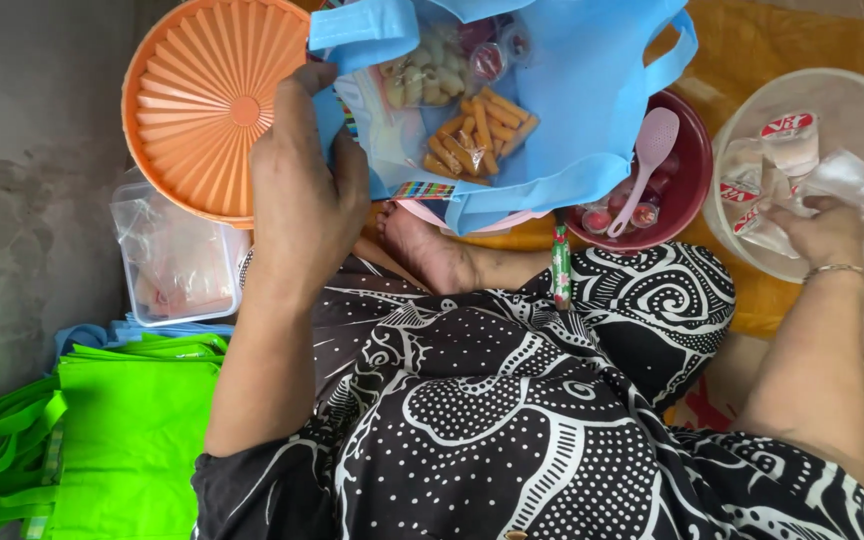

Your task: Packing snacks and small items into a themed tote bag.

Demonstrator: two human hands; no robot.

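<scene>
Directly ahead of the seated person's patterned lap stands the blue bag (572, 110), a soft non-woven tote with its mouth held open; all other items are listed relative to it. Left hand (302, 190): closed on the bag's near-left rim, fingers curled over the edge and pulling it wide. Inside the bag: a clear snack packet (452, 100) holding pale puffed pieces and orange stick-shaped crackers, with small red jelly cups (492, 55) near the top. Left of the bag, touching its rim: an orange ribbed lid (202, 100), round and fluted. Below that lid: a clear plastic box (177, 260) of folded wrappers. Further down and left: a stack of green tote bags (102, 440). Right of the bag, just beside it: a dark red bowl (697, 160) of red jelly cups with a pink rice paddle (647, 150) leaning in it. Further right: a clear plastic basin (852, 95) filled with sealed water cups (790, 140). Right hand (822, 230): inside the basin, resting on the cups, palm down; whether its fingers have closed on one cannot be told. The bag mouth lies to the left of the right hand, across the red bowl; the left hand is the nearer one, already on it. Near the bag's lower edge: a bare foot (427, 250) and a slim green-and-red stick packet (560, 265), lying upright in the view.
</scene>
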